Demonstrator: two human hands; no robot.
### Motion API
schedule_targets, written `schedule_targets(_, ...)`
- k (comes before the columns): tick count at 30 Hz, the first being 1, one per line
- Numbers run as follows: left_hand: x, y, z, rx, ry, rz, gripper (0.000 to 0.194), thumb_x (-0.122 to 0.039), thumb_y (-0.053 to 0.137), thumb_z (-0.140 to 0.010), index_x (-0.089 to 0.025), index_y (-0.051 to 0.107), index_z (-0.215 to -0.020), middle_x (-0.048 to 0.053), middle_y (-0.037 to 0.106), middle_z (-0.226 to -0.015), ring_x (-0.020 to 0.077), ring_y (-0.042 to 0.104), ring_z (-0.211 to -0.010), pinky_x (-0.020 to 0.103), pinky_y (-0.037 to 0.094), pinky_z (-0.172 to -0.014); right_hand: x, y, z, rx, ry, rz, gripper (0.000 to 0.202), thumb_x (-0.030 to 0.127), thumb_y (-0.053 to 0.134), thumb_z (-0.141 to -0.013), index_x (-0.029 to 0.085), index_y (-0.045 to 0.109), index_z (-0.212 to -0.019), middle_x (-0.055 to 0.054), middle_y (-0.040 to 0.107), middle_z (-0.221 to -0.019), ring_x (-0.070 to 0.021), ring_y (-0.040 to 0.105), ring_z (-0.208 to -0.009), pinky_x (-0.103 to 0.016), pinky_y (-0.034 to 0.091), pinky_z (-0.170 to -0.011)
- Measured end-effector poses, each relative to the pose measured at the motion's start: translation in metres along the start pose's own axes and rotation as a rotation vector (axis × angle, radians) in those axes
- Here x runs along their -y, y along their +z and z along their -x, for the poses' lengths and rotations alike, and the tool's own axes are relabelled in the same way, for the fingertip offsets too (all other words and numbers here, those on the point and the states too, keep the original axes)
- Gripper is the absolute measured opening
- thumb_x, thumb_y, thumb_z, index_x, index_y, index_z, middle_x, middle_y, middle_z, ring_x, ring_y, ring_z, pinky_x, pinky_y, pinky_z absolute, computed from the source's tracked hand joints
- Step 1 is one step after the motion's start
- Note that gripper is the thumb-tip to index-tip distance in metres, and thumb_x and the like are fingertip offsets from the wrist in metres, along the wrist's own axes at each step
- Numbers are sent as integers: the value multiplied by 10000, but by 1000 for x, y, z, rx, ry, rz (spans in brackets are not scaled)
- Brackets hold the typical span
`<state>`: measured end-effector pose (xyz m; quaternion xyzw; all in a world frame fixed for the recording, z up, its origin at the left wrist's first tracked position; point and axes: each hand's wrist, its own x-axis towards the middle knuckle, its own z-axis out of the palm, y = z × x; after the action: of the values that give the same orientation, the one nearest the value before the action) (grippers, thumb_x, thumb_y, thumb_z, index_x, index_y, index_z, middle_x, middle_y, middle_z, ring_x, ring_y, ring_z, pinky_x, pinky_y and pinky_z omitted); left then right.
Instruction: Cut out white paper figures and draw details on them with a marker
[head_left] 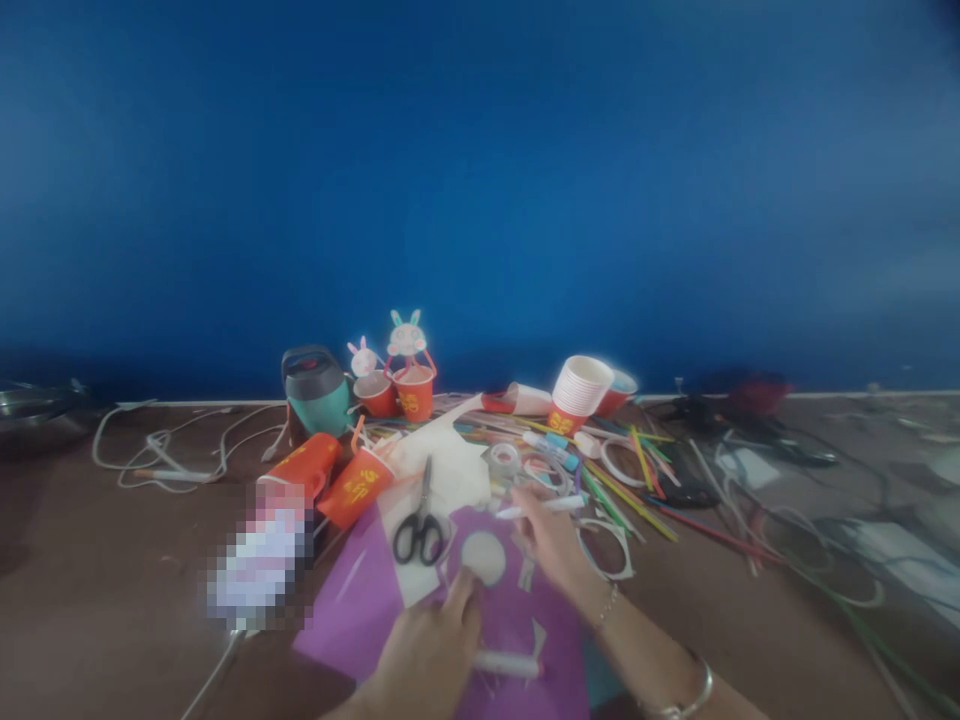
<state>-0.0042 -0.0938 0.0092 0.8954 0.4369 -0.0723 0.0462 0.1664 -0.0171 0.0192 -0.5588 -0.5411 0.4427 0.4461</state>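
Observation:
In the lower middle of the head view a round white paper disc [484,558] lies over purple paper [352,610]. My left hand [431,645] is closed at its lower edge, with thumb and finger on the rim. To the right of the disc, my right hand [545,535] is closed around a white marker [566,503] with a light blue end. A second white marker [510,664] lies on the purple paper beside my left hand. Black-handled scissors [421,535] rest on white paper [450,455], left of the disc. Paper scraps [538,638] lie nearby.
Red paper cups [360,487] lie at left, near a blurred-out phone-like object [262,560]. Behind stand a green flask [319,395], cups with rabbit figures [407,340] and a cup stack [579,390]. Tape [504,458], coloured sticks [630,498] and cables [180,460] are spread about.

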Motion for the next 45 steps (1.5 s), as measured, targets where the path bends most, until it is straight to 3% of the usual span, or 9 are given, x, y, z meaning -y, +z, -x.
schedule_targets(4,0,-2,0,13,2,10,429,-9,420,-813,-129,575,-1195,158,546,-1307,227,692,-763,364,610,-600,-9,7,2,48,31,-37,255,361,566,-710,227,403,-567,86,379,-433,-90,334,-406,-212,279,-399)
schedule_targets(11,0,-1,0,-6,-9,36,399,-33,444,-832,-146,578,-1190,154,564,-1269,222,690,-784,346,604,-630,-5,17,11,110,-21,158,219,351,509,-718,219,411,-573,69,388,-477,-104,355,-469,-229,308,-453)
schedule_targets(19,1,5,-1,5,-8,34,417,-32,440,-832,-148,546,-1218,155,553,-1276,213,688,-788,338,600,-634,-12,18,10,81,-38,225,179,317,512,-688,229,407,-573,58,409,-486,-125,390,-491,-234,332,-460)
schedule_targets(26,0,0,1,11,-13,30,419,-14,435,-820,-139,565,-1197,165,563,-1249,211,691,-794,317,594,-641,-7,17,11,64,-106,267,211,288,535,-683,222,389,-544,50,437,-480,-119,372,-482,-244,321,-475)
schedule_targets(45,1,2,0,2,-9,50,388,-25,454,-827,-145,568,-1178,147,575,-1229,220,687,-809,334,599,-632,-4,15,12,104,-105,277,194,284,529,-687,218,394,-564,53,410,-518,-122,376,-531,-246,325,-523)
